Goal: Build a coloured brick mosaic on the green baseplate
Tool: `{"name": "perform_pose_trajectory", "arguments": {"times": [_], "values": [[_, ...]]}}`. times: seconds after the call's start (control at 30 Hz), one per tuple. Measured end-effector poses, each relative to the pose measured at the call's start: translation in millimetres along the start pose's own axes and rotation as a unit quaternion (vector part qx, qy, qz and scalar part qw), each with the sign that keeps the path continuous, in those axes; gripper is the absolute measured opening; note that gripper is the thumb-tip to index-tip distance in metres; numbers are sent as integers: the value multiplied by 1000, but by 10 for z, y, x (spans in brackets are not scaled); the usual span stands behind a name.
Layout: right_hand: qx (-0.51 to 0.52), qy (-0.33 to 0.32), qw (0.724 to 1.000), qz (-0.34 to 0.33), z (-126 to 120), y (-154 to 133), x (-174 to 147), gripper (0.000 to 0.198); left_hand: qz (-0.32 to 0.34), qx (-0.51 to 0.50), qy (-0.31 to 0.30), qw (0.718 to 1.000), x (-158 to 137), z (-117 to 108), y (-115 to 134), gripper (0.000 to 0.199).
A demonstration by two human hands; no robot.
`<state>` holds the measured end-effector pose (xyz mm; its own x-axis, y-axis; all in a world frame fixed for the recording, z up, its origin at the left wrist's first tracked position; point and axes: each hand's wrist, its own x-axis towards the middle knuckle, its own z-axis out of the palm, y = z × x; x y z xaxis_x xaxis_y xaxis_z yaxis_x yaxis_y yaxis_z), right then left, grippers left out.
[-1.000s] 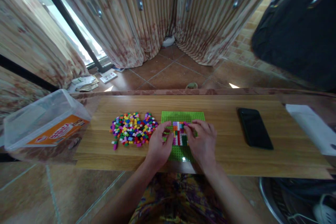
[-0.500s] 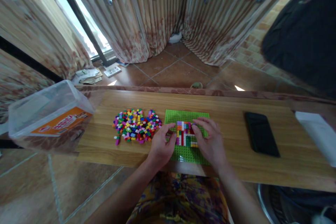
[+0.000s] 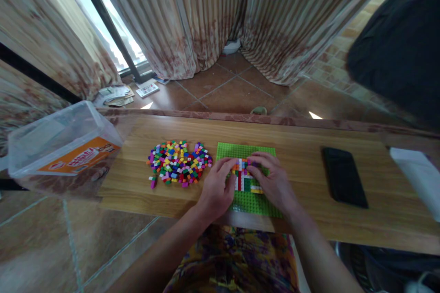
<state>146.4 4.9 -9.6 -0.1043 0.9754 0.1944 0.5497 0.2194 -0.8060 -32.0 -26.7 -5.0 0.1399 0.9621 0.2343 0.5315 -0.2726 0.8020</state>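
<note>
A patch of coloured bricks point(image 3: 243, 183) sits mid-way on the green baseplate point(image 3: 254, 206), the person's left hand point(image 3: 217, 187) loosely curled over its left part, the right hand point(image 3: 273, 181) nearly pinched over its right, whether either holds a brick impossible to tell, with loose bricks point(image 3: 180, 165) left of it.

Striped curtains point(image 3: 220, 18) above tiled floor point(image 3: 237, 82)

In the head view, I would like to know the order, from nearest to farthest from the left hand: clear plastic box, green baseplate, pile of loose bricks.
From the left hand:
1. Green baseplate: nearest, partly behind the hand.
2. Pile of loose bricks: next, to the hand's left.
3. Clear plastic box: farthest, at far left beyond the pile.
</note>
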Motion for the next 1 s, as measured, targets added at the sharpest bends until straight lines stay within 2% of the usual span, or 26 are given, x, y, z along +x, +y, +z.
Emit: {"name": "perform_pose_trajectory", "arguments": {"times": [0.4, 0.5, 0.6, 0.67, 0.77, 0.83, 1.0], "values": [[26, -68, 997, 8, -67, 11, 104, 18, 33, 36, 17, 999, 3, 46, 4, 37], [28, -70, 997, -2, -71, 22, 104, 19, 38, 39, 5, 998, -6, 33, -10, 37], [70, -35, 997, 17, -48, 55, 43, 30, 41, 66, -8, 997, -18, -10, 12, 36], [128, 27, 990, 58, -18, 102, -25, 40, 49, 106, -12, 993, -15, -42, 57, 38], [182, 115, 969, 119, 24, 192, -118, 40, 63, 171, -38, 983, 13, -59, 156, 42], [165, 128, 969, 130, 38, 240, -153, 38, 70, 201, -67, 975, 32, -29, 216, 45], [99, 114, 983, 100, 45, 271, -170, 36, 90, 252, -107, 957, 0, 130, 243, 53]]}}
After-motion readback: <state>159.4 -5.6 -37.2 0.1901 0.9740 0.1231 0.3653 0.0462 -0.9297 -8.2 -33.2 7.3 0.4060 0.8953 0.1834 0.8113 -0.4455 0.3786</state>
